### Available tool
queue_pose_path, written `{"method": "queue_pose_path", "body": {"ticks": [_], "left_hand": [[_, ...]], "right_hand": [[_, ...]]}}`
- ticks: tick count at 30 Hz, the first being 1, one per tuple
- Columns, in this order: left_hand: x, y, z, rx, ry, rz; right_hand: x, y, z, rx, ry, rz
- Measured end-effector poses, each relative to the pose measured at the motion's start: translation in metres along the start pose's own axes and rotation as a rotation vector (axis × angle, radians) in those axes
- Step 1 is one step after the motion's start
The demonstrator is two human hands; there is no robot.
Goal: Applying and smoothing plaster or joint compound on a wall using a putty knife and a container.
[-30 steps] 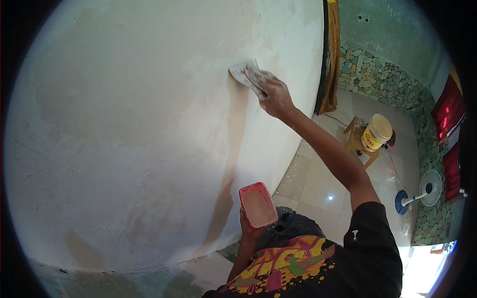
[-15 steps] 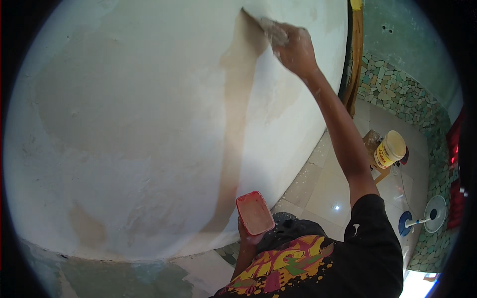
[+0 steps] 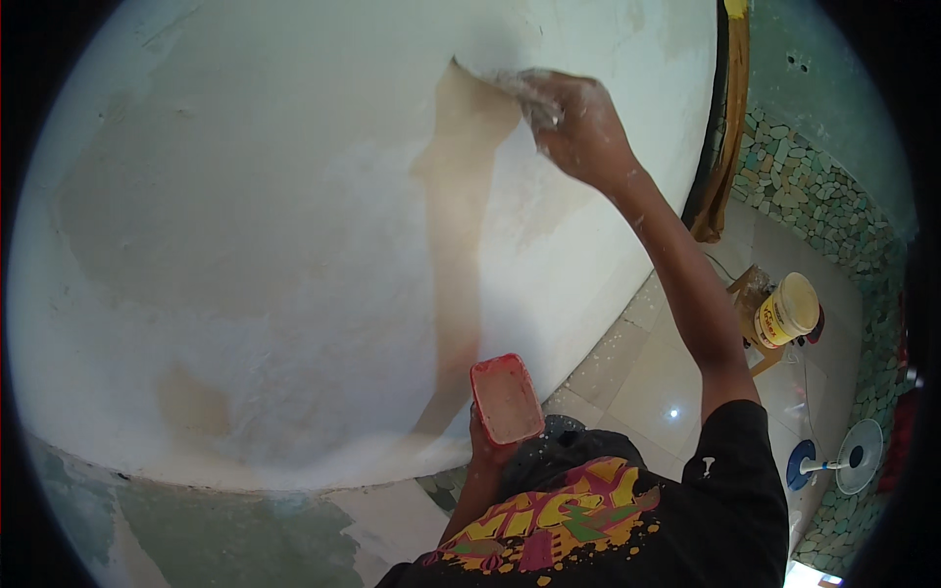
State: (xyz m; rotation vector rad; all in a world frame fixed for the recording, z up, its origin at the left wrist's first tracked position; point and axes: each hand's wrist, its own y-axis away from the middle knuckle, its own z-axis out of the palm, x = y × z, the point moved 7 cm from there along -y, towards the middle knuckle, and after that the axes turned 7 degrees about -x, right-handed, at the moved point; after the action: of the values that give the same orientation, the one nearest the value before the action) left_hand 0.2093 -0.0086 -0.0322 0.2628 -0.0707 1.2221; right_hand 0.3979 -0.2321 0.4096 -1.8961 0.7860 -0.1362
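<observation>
A putty knife (image 3: 490,82), caked with pale filler, lies with its blade edge against the white patchy wall (image 3: 294,225). My right hand (image 3: 585,127) is closed round its handle, the arm stretched up across the wall. Lower down, my left hand (image 3: 487,451) grips a red rectangular tub (image 3: 508,400) from below, close to my body. Pinkish-beige paste fills much of the tub, and some is smeared on its rim. The shadow of my right arm falls down the wall beside the knife. Most of my left fingers are hidden under the tub.
On the right, a yellow-and-white bucket (image 3: 787,311) stands on a small wooden stool (image 3: 767,361). A standing fan (image 3: 855,459) is nearer, on the spattered tile floor (image 3: 637,363). A wooden post (image 3: 727,147) runs along the wall's right edge, with stone cladding (image 3: 804,167) beyond.
My right hand has drawn the putty knife down and slightly left along the wall. The view has shifted a little. The left hand still holds the tub.
</observation>
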Motion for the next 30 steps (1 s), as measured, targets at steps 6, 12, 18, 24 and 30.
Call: {"method": "queue_pose_path", "body": {"ticks": [6,12,18,24,30], "left_hand": [[-0.01,-0.009,0.003,0.0,-0.048,-0.051],[-0.016,-0.006,-0.016,0.025,-0.037,-0.011],[-0.014,0.007,-0.034,-0.015,0.014,0.003],[-0.022,-0.012,-0.018,0.004,0.043,0.004],[-0.023,-0.009,-0.021,-0.051,0.01,0.082]], "right_hand": [[0.004,0.007,-0.001,0.119,0.038,0.0],[0.033,0.013,0.017,0.177,0.263,-0.034],[0.024,0.038,0.03,-0.129,0.181,-0.082],[0.039,-0.009,-0.028,0.252,0.112,-0.017],[-0.032,0.009,0.015,-0.059,0.005,0.15]]}}
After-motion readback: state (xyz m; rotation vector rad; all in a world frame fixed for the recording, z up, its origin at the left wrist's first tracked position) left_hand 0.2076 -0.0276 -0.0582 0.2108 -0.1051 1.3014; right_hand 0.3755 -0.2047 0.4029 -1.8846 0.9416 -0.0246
